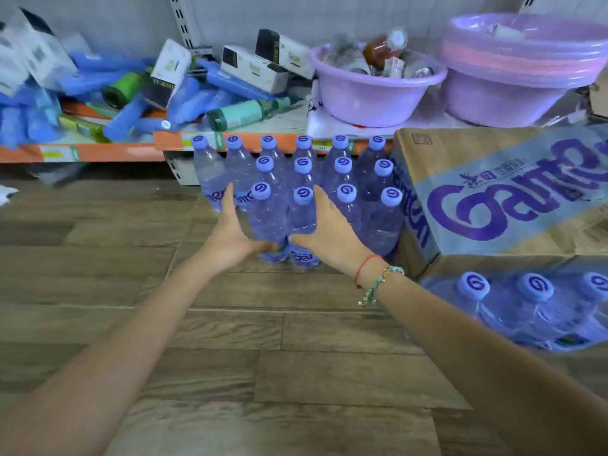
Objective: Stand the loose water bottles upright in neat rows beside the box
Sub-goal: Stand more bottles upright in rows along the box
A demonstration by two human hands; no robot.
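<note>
Several clear water bottles with purple caps (302, 166) stand upright in rows on the wooden floor, left of a cardboard box (513, 192) printed with purple letters. My left hand (230, 232) presses with straight fingers against the left side of the front-left bottle (263, 218). My right hand (329, 228) lies against the right side of the bottle beside it (301, 212), thumb across its front. The two front bottles stand between my palms.
A shrink-wrapped pack of the same bottles (533, 311) sits at the lower right, in front of the box. Behind the rows runs a low shelf with an orange edge (98, 151), holding blue rolls, small boxes and purple basins (375, 90).
</note>
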